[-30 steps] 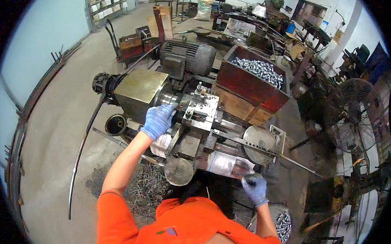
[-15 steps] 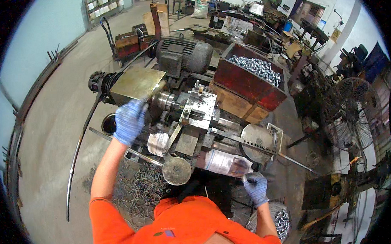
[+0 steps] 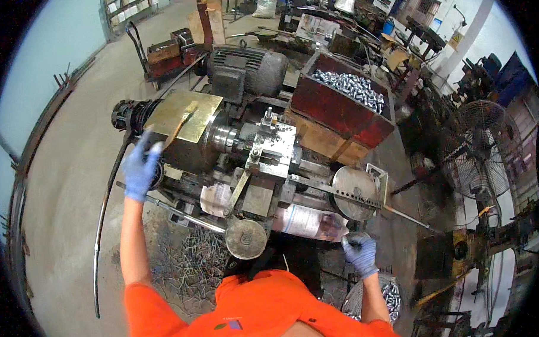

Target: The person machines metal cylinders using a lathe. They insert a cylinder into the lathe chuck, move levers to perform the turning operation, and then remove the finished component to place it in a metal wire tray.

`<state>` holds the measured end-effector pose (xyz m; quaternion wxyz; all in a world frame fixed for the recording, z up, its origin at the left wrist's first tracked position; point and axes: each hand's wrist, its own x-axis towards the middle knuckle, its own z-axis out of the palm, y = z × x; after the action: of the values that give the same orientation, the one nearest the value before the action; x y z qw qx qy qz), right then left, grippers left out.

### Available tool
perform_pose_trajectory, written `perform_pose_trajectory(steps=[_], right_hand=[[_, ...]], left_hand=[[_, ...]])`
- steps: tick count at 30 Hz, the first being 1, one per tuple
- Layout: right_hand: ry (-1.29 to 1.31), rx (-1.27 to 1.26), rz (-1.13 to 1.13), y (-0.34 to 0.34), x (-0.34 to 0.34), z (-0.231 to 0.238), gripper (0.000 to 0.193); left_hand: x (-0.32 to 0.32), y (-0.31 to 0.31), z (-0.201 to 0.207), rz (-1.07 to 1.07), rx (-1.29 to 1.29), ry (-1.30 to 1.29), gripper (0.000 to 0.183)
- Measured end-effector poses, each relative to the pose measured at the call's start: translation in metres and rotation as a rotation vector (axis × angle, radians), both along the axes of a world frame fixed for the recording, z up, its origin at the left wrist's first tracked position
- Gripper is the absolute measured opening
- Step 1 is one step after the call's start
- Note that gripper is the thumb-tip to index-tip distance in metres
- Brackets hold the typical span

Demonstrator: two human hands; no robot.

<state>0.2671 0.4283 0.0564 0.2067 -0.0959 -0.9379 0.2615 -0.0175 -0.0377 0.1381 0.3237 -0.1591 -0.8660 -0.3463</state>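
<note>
My left hand (image 3: 140,173), in a blue glove, is at the left end of the lathe-like machine with its fingers apart and a little blurred. Just beyond the fingertips, a brush (image 3: 176,131) with a wooden handle lies across the brass-coloured top of the headstock (image 3: 190,106). The shiny spindle (image 3: 224,137) faces a metal tool slide (image 3: 272,147) strewn with dark chips. Closer to me on the right, my gloved right hand (image 3: 361,257) has curled fingers beside a stained printed sheet (image 3: 310,220); whatever they may hold is hidden.
Behind the slide stands a red bin (image 3: 339,121) full of metal parts, next to the electric motor (image 3: 248,68). A round basket (image 3: 354,299) of parts sits below my right hand. Metal shavings (image 3: 192,260) litter the floor. A long bar (image 3: 97,252) slants down on the left; a fan (image 3: 482,149) stands right.
My left hand has moved left, off the brush, which now rests on the headstock top. My right hand has shifted slightly right and stays curled. The view has moved a little.
</note>
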Motion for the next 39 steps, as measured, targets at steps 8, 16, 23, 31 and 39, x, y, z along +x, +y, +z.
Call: perform_pose_trajectory(steps=[8,16,23,31,39], right_hand=[[-0.009,0.024,-0.108,0.013,0.004,0.001,0.015],[-0.009,0.068,-0.128,0.007,0.008,0.002,0.017],[-0.098,0.054,-0.324,0.045,0.017,0.009,0.019],[-0.384,0.548,-0.524,0.211,0.021,-0.017,0.057],[-0.631,0.546,-0.732,0.294,0.027,-0.063,0.043]], left_hand=[[0.049,-0.141,-0.236,0.496,0.322,-0.494,0.033],[0.023,-0.073,-0.330,0.142,-0.874,-0.736,0.025],[-0.031,-0.107,-0.312,0.015,-1.145,-0.796,0.027],[0.014,-0.171,-0.277,0.419,-0.569,-0.971,0.032],[0.042,-0.119,-0.115,0.403,-0.092,-0.372,0.026]])
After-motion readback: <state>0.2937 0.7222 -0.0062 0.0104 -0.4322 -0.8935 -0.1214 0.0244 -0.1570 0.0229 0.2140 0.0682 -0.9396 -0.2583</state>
